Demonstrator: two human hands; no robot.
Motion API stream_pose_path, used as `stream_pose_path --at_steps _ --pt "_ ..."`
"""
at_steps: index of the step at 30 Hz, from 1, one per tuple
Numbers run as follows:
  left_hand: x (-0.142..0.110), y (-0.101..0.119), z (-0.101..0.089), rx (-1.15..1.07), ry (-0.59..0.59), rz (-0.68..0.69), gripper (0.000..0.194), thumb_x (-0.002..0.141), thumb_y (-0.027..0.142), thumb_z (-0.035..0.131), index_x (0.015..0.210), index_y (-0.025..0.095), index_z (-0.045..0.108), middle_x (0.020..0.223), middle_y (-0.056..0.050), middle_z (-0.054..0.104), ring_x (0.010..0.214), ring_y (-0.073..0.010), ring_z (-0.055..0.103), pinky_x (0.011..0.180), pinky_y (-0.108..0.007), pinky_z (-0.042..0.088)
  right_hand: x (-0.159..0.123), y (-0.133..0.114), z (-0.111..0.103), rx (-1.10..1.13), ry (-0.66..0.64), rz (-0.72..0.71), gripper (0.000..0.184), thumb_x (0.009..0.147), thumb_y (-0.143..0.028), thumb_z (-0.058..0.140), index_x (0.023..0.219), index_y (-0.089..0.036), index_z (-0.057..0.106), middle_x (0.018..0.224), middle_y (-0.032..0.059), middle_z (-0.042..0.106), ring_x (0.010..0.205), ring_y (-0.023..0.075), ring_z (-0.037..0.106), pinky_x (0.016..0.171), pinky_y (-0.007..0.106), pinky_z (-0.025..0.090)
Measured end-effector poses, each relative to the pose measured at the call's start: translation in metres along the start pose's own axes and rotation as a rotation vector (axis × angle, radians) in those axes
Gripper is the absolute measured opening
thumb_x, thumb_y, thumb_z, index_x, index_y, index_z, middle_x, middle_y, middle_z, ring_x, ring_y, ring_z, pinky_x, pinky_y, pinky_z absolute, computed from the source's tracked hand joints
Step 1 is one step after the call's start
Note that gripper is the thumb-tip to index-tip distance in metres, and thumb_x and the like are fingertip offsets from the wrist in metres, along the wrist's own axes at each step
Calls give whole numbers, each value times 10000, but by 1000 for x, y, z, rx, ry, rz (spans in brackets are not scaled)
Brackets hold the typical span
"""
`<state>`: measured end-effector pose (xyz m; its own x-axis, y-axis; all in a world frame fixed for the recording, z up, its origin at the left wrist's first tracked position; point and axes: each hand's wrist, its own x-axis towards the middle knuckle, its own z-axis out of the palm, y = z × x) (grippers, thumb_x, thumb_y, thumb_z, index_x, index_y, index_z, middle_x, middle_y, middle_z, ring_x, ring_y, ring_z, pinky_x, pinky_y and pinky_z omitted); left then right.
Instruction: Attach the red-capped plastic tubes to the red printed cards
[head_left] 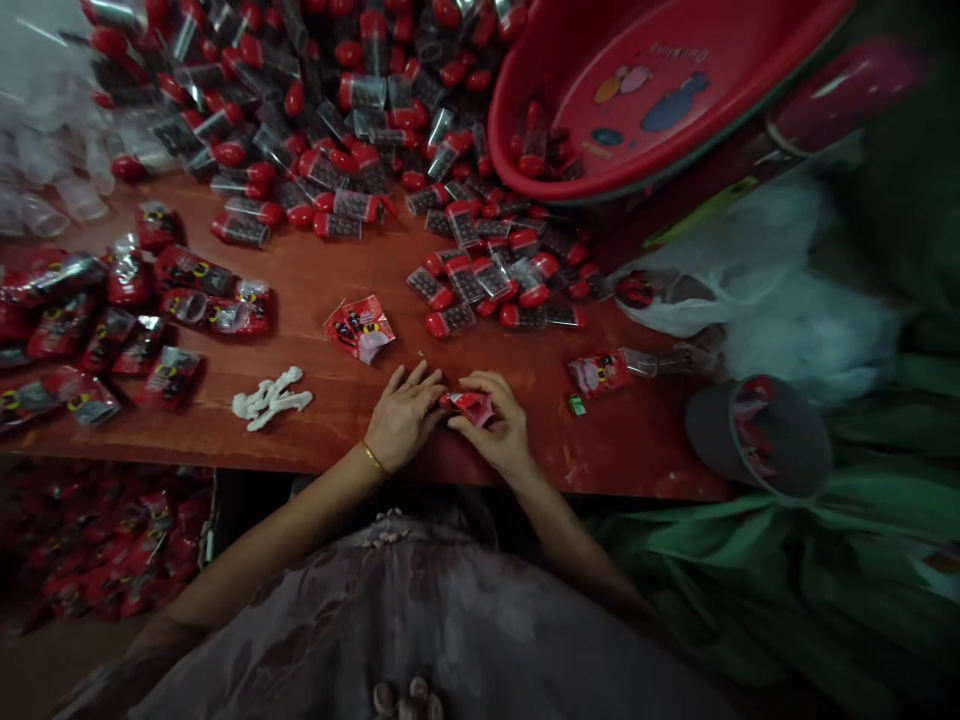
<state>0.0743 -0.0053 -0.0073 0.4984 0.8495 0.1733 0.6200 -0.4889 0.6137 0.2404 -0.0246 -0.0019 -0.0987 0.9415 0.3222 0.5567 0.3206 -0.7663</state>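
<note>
- Where the table (360, 400) starts at the left, translucent plastic cups (45, 170) lie heaped, thin-walled and milky.
- Nearer the front edge, glossy red-and-black packets (64, 320) spread in loose rows, their film crinkled and shiny; below the tabletop, more red packets (142, 550) lie in a dim heap.
- Beside the rows rests a matte white tangle (270, 400), knobbly and branching.
- Across the back, smooth clear tubes with rounded red caps (315, 120) pile up at all angles.
- A flat, creased red printed wrapper (362, 328) lies on the reddish-brown surface.
- The left hand (405, 415), a slim gold-coloured bangle (375, 457) at its wrist, stretches its fingers to the held wrapper's left end; whether they pinch it, I cannot tell.
- The held wrapper (471, 405) sits between the hands near the table's front edge: small, glossy red, folded, with a paler pink side towards the right.
- The right hand (496, 428) grips it, thumb below and curled fingers above.
- Behind, a moulded red basin (622, 40) shows printed cartoon shapes.
- Farther right come another red wrapper (600, 373), a filmy crumpled plastic bag (780, 290) and a round grey bucket (787, 440).
</note>
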Motion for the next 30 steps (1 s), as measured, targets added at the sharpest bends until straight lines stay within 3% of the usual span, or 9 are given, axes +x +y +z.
stream_pose_path --at_steps 4,8,13,18,22,25,30 --pt "1 2 -2 -1 -31 -28 291 866 256 504 1126 162 595 1252 -126 592 1296 -271 406 1084 -524 275 10 -4 4 33 -43 -58 155 785 -387 626 851 -247 629 859 24 673 847 201 600 949 432 377" --pt "0 2 -3 -23 -50 -36 290 864 246 484 1120 170 597 1274 -120 578 1315 -269 378 1093 -530 246 10 5 7 -37 -57 -39 190 770 -426 630 834 -247 647 851 21 690 865 208 596 983 450 335" --pt "-1 1 -11 -187 -10 6 507 805 236 530 1297 139 450 1405 -163 430 1324 -263 365 1078 -505 285 8 17 9 -87 -67 -37 209 777 -456 612 793 -255 667 826 7 701 887 200 593 1020 473 286" --pt "7 3 -14 -264 1 35 364 868 342 490 1184 178 568 1234 -107 611 1157 -218 558 1044 -431 368 3 16 4 -35 -40 6 285 778 -491 601 915 -249 663 953 34 705 915 209 614 1028 498 290" --pt "11 4 -13 -225 18 27 328 888 344 463 1141 187 600 1152 -83 662 1069 -198 613 1009 -390 419 0 12 -7 5 52 60 403 774 -493 614 1096 -251 619 1046 61 684 955 218 609 979 456 371" --pt "9 3 -8 -165 12 59 318 888 338 465 1135 186 597 1148 -79 665 1071 -196 613 1034 -411 400 0 11 -13 53 31 18 315 815 -503 561 971 -253 674 957 49 699 914 209 614 915 417 421" --pt "1 0 5 -99 36 102 303 897 289 448 1148 174 573 1146 -97 664 1132 -204 579 1060 -444 371 -4 17 -14 96 20 -62 316 827 -519 535 915 -263 697 895 33 706 876 205 601 963 449 365"
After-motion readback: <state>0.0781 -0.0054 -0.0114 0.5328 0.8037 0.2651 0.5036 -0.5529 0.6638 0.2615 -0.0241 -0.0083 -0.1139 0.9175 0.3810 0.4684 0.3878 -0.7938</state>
